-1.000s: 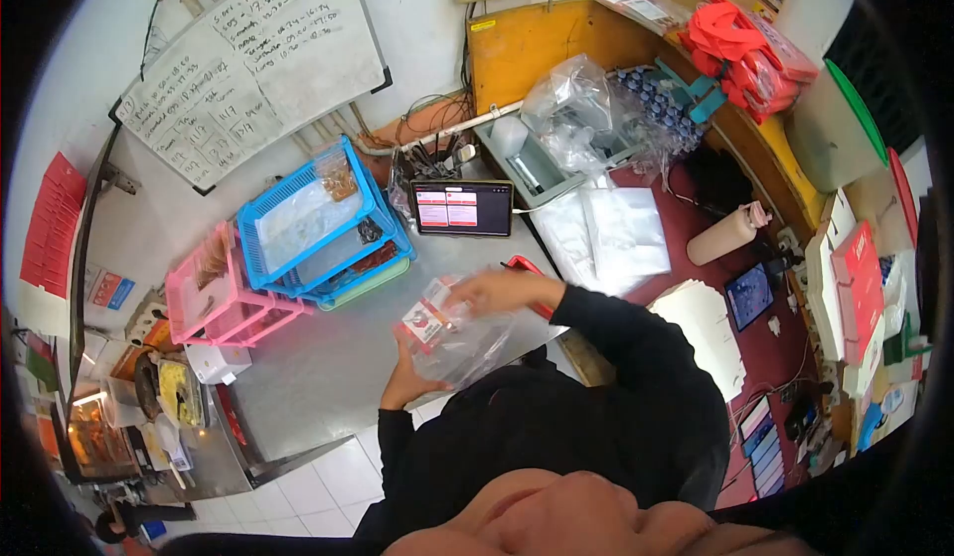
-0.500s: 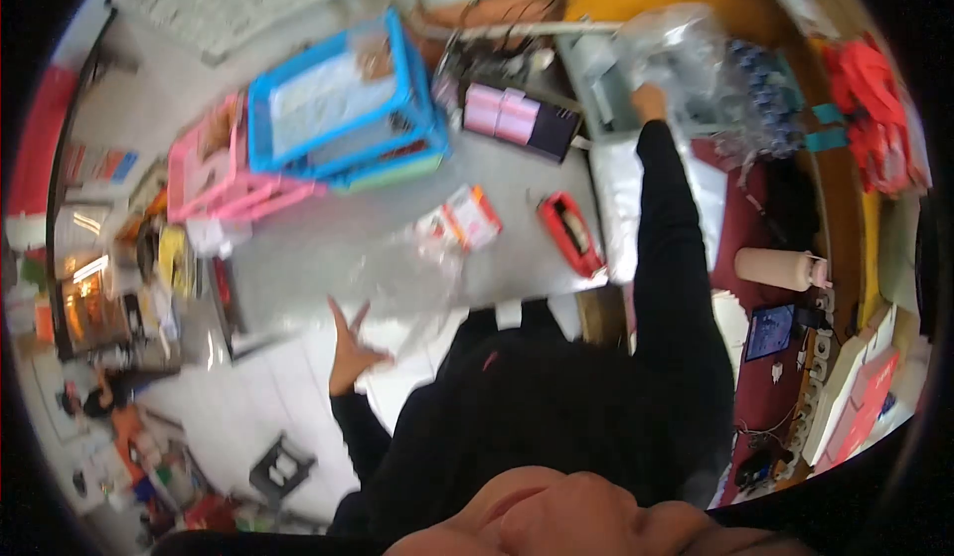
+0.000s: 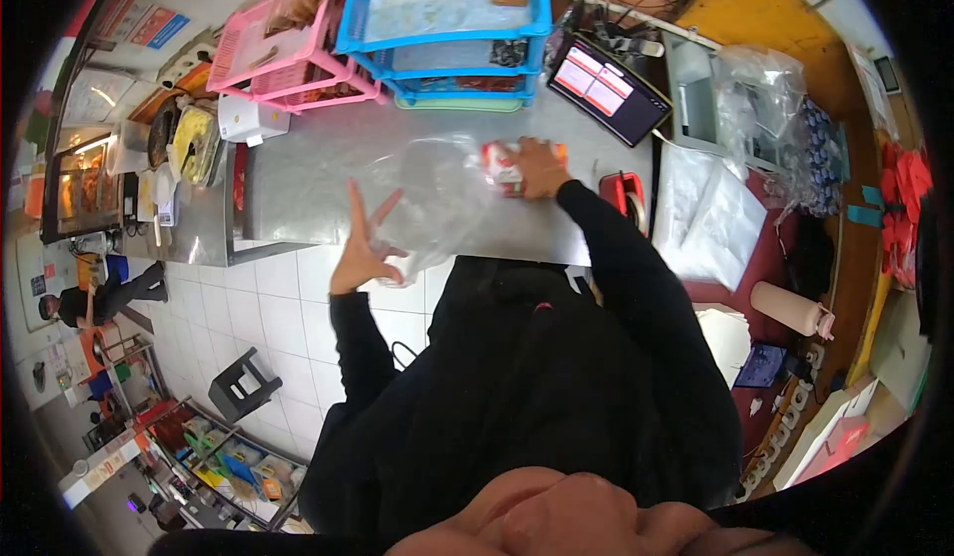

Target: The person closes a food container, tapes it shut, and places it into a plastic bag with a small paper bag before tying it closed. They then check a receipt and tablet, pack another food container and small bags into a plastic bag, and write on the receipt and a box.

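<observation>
My left hand (image 3: 365,250) is raised at the front edge of the steel table, fingers spread apart. A clear plastic bag (image 3: 437,193) lies beside it, partly over the table edge, and the fingers overlap its left side. On the tabletop, my right hand (image 3: 542,169) grips a small red-and-white packet (image 3: 503,167) from above, its fingers bent over it. The bag's right side reaches close to that packet. To the right of this hand is a red tape dispenser (image 3: 623,199).
Behind the table surface (image 3: 308,173) stand blue stacked trays (image 3: 447,44) and pink trays (image 3: 263,64). A tablet screen (image 3: 608,91), a grey bin (image 3: 696,94) and white plastic sheets (image 3: 711,208) are at right. A black stool (image 3: 245,384) stands on the floor; a person (image 3: 94,303) is farther left.
My right hand has moved from the grey bin at right to the packet on the table. My left hand remains spread beside the clear bag. The view has shifted.
</observation>
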{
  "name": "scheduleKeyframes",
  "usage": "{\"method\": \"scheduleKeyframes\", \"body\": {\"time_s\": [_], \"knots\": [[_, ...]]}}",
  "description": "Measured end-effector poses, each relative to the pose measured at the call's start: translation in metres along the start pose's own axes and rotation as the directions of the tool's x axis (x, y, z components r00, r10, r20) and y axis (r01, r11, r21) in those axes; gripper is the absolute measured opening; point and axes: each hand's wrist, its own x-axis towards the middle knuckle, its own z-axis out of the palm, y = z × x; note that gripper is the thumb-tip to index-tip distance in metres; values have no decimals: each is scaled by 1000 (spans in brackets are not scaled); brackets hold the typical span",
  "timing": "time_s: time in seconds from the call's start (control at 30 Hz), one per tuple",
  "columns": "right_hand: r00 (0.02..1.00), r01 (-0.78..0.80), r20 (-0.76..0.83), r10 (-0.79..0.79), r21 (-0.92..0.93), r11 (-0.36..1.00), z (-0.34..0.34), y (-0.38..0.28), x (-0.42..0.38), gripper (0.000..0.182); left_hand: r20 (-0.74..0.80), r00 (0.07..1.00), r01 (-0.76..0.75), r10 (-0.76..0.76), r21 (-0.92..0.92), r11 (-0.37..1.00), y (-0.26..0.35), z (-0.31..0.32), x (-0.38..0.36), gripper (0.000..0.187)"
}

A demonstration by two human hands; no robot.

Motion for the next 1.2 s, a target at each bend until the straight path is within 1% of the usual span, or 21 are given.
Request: {"method": "scheduleKeyframes", "body": {"time_s": [0.1,0.13,0.17,0.2,0.23,0.27,0.33,0.4,0.43,0.47,0.5,0.63,0.7,0.73,0.77,0.83,0.9,0.97,1.03,1.1,1.2], "knots": [[933,-291,-116,341,316,903,-39,26,-21,116,118,993,42,-30,-105,994,-28,1,26,157],[904,-311,-193,381,316,896,-63,35,-31,116,114,993,-59,29,269,961,-48,-2,36,155],[870,-330,-265,416,314,890,-90,39,-42,116,129,988,-143,82,600,787,-67,-3,42,154],[838,-327,-358,412,274,904,-118,35,-54,116,124,989,-136,78,579,804,-85,-4,46,154],[797,-324,-454,398,235,916,-149,26,-66,116,52,996,20,-79,704,710,-99,-6,52,152],[788,-248,-507,349,257,934,-180,7,-75,117,-39,974,164,-224,803,573,-108,-7,56,150],[774,-181,-555,306,270,946,-212,-35,-85,118,-5,981,127,-192,763,633,-114,-3,62,148],[600,111,-766,232,368,923,-215,-80,-79,111,30,986,90,-162,723,685,-115,2,63,147],[605,291,-745,280,535,793,-192,-97,-69,109,58,991,45,-124,716,697,-110,4,63,145],[807,125,-588,43,242,962,-156,-85,-68,109,85,993,-1,-83,708,706,-107,4,63,144],[777,245,-625,75,410,879,-120,-102,-62,108,92,992,-6,-84,706,708,-108,2,63,144],[863,361,-506,6,623,694,-52,-134,-33,109,154,987,-61,-36,580,813,-88,-9,61,139],[997,76,-43,-63,489,869,-27,-114,-37,109,151,987,-38,-47,517,855,-77,-10,63,137],[996,-70,79,39,442,894,-6,-103,-44,110,194,980,-149,47,552,820,-76,-7,66,128],[996,-73,83,40,437,896,-1,-99,-52,110,238,961,-255,138,578,775,-76,1,69,120],[989,-88,-130,73,-119,989,4,-92,-66,109,377,903,-356,208,384,852,-73,46,73,107],[983,-154,-124,136,-156,976,26,-75,-73,106,569,809,-375,149,303,876,-62,103,67,93],[911,-361,-230,344,-36,932,37,-61,-82,102,581,801,-395,141,339,854,-28,119,60,88],[884,-375,-338,323,-101,921,37,-48,-98,97,608,784,-420,126,370,829,-22,121,63,84],[891,-437,-162,424,-55,898,26,-50,-129,92,472,853,-471,224,507,722,-37,103,75,77],[878,-457,17,478,327,827,21,-54,-146,80,397,879,-470,266,623,625,-32,65,100,75]]}}
